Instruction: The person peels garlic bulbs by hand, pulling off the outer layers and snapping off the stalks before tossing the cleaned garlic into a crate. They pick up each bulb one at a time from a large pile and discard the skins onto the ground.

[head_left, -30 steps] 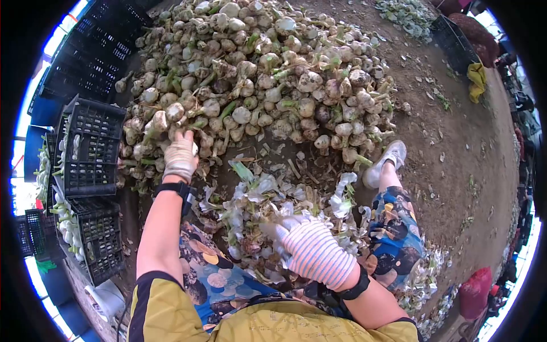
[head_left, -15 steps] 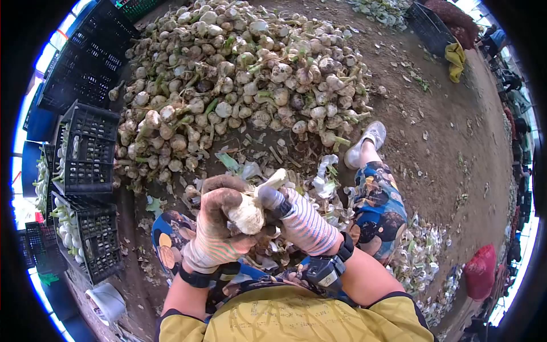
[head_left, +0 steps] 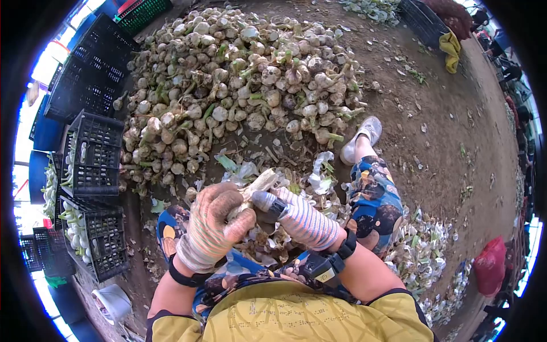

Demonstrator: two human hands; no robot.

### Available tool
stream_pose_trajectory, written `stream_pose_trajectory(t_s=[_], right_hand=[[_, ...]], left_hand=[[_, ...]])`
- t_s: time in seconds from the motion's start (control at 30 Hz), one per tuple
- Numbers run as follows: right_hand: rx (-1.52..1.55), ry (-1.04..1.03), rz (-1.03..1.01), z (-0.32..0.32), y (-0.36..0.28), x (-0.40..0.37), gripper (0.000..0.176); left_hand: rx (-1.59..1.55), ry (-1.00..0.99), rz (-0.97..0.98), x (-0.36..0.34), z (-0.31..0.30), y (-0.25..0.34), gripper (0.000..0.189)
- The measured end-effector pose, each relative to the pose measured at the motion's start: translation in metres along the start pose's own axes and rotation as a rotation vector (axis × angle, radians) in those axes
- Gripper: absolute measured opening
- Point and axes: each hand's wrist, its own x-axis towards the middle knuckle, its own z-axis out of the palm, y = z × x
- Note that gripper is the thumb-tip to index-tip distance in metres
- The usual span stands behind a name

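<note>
In front of my lap, both hands are on one garlic bulb [head_left: 247,194] with a thick pale stem pointing up and to the right. My left hand [head_left: 215,223], in a striped glove with soil-browned fingers, is wrapped round the bulb and hides most of it. My right hand [head_left: 302,218], in a striped glove with dark wrapping on the thumb, closes at the bulb's right side, thumb beside the stem base. Its other fingers are partly hidden, so anything else in them does not show. Peeled skins [head_left: 268,242] lie below the hands.
A large garlic heap [head_left: 245,85] lies ahead. Black crates [head_left: 102,239] with trimmed white bulbs stand at the left, near a white bucket [head_left: 113,302]. Skins [head_left: 419,245] cover the ground by my right leg; a red sack [head_left: 490,267] sits farther right.
My left hand has turned over the bulb, its fingers now covering the white face that showed before. The stem has shifted slightly left and down. My right hand stays close beside it.
</note>
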Motion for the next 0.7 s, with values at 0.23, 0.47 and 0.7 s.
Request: stream_pose_trajectory(t_s=[0.23,0.47,0.7], right_hand=[[0.012,-0.009,-0.248,-0.002,-0.003,-0.001,0.033],[0.181,0.071,-0.136,0.003,0.000,0.006,0.032],[0.090,0.039,-0.235,0.004,0.002,0.007,0.049]], left_hand=[[-1.088,0.245,-0.583,-0.001,0.004,0.013,0.066],[-0.940,0.355,-0.563,-0.006,0.013,0.012,0.068],[-0.732,0.232,-0.535,-0.008,0.017,0.019,0.074]])
